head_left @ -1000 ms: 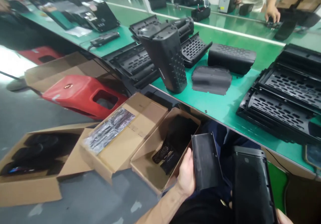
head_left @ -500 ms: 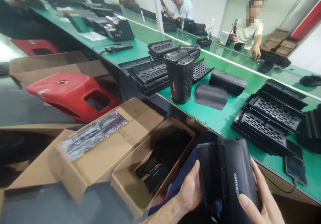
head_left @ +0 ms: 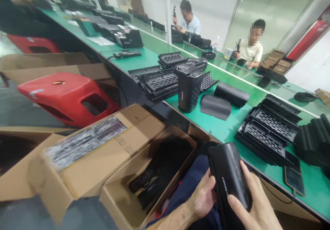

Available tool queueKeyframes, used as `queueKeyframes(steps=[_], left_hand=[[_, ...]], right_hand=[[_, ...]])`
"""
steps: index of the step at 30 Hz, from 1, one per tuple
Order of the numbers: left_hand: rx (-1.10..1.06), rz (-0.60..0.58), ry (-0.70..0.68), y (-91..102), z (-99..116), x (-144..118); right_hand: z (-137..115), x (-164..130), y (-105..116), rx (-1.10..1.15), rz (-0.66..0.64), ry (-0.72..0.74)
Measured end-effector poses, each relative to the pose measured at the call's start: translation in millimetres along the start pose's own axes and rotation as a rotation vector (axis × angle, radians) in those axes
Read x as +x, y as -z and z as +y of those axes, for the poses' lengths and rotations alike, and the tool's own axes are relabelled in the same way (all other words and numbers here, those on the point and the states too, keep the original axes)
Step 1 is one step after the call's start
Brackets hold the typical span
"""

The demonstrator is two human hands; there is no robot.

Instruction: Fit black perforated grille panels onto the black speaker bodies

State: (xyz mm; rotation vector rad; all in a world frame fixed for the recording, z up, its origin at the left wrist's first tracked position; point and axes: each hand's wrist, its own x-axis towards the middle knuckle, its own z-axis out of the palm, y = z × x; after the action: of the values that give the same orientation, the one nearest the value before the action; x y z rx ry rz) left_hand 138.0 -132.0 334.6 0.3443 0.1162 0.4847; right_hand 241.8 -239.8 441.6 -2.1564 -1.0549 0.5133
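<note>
Both my hands hold one black plastic housing (head_left: 229,175) with white lettering on its side, low in the view over my lap. My left hand (head_left: 203,197) grips its left edge with the thumb on top. My right hand (head_left: 254,206) wraps its right side from below, fingers spread along the shell. Just left of my hands stands an open cardboard box (head_left: 121,199) with several black plastic parts (head_left: 152,185) inside.
On the green bench (head_left: 224,127) stand an upright black housing (head_left: 188,89), stacks of slotted black panels (head_left: 268,130), a dark foam sheet (head_left: 216,107) and a phone (head_left: 294,175). A red stool (head_left: 64,96) and more boxes (head_left: 85,154) are at left. Two people sit across the far bench.
The separate black panel in my left hand and the housing in my right have come together into one piece held by both hands. My view has lifted toward the bench.
</note>
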Motion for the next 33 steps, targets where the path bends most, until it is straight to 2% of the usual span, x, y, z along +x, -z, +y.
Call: queueKeyframes(steps=[5,9,13,16,18,20,22,26,28,30,33], left_hand=[[-0.008,0.007,0.016,4.9,1.7,1.4],[0.012,-0.044,0.066,8.4,4.1,5.7],[0.051,-0.064,0.109,7.6,9.9,13.3],[0.08,-0.042,0.085,1.3,20.0,15.7],[0.091,0.006,0.013,-4.1,28.6,13.8],[0.098,0.091,-0.065,-8.0,35.4,9.6],[0.096,0.187,-0.101,-9.0,37.7,4.6],[0.121,0.396,-0.118,-0.3,33.7,-7.0],[0.202,0.503,-0.077,8.3,39.1,-15.7],[0.345,0.575,-0.011,17.5,55.5,-25.4],[0.606,0.582,-0.013,28.8,92.0,-34.6]], right_hand=[[-4.3,-4.3,2.1,-0.028,-0.047,0.002],[-6.7,-6.1,0.1,-0.059,-0.072,-0.007],[-5.2,7.1,6.5,-0.045,-0.097,-0.041],[2.9,15.2,16.7,-0.034,-0.192,0.033],[12.5,9.3,17.4,-0.015,-0.177,0.094],[23.8,-5.3,7.3,0.032,-0.036,0.135],[34.0,-21.4,-13.1,0.1,0.117,0.142],[44.2,-29.5,-56.8,0.206,0.264,-0.029],[48.5,-21.9,-66.5,0.293,0.268,-0.093],[56.2,-14.8,-67.4,0.422,0.183,-0.149],[70.5,-13.7,-64.3,0.618,0.063,-0.27]])
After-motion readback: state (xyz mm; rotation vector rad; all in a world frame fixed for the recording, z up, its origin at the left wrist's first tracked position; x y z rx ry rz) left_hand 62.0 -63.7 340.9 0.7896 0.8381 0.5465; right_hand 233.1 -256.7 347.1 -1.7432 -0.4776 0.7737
